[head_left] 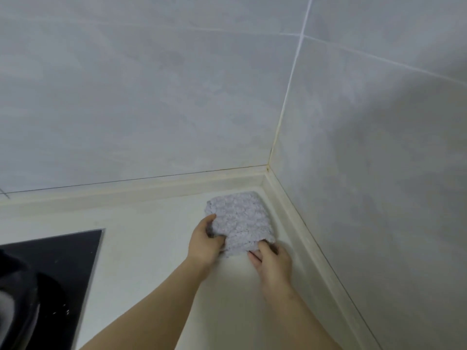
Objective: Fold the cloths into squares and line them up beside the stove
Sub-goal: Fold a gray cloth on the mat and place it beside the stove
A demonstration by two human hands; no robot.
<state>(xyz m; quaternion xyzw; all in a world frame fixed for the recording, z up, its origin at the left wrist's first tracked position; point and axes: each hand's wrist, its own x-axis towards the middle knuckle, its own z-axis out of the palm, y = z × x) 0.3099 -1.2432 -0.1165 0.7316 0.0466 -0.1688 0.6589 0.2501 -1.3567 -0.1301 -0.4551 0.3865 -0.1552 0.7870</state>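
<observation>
Folded grey cloth (240, 221) being squared in the desk's (151, 236) back corner.

It lies low and right of centre, close to the wall (353, 198), probably so a row can run toward the stove (50, 274) at lower left. The left hand (204, 242) grips its left edge and the right hand (273, 261) pinches its near corner. Fingertips beneath are hidden, the stove is cut off, and no other cloths are in view.
</observation>
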